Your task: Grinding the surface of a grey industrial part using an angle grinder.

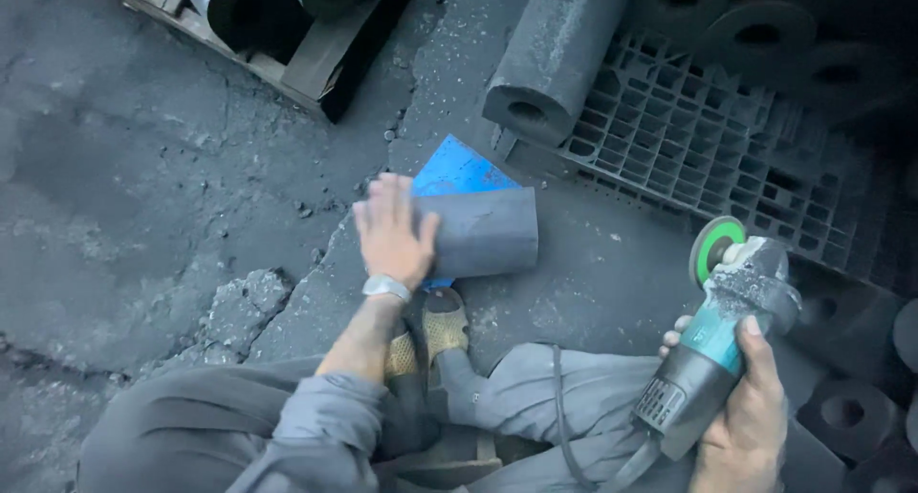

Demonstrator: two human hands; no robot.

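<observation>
– What is the left hand [392, 233] doing?
– It lies flat and open on a short grey tube [483, 231] on the floor [143, 168], likely so it won't roll. A blue sheet [457, 171] peeks out under it.
– And the right hand [741, 412]?
– It is wrapped tight around a grinder [722, 326], its green disc [715, 248] held up, away from the legs. Its cord runs out of view.

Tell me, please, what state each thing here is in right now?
Left hand: flat on the grey cylinder, not gripping.
Grey cylinder: lying on its side on the blue sheet.
Right hand: closed around the angle grinder.
Angle grinder: held off the ground, green disc clear of everything.
</observation>
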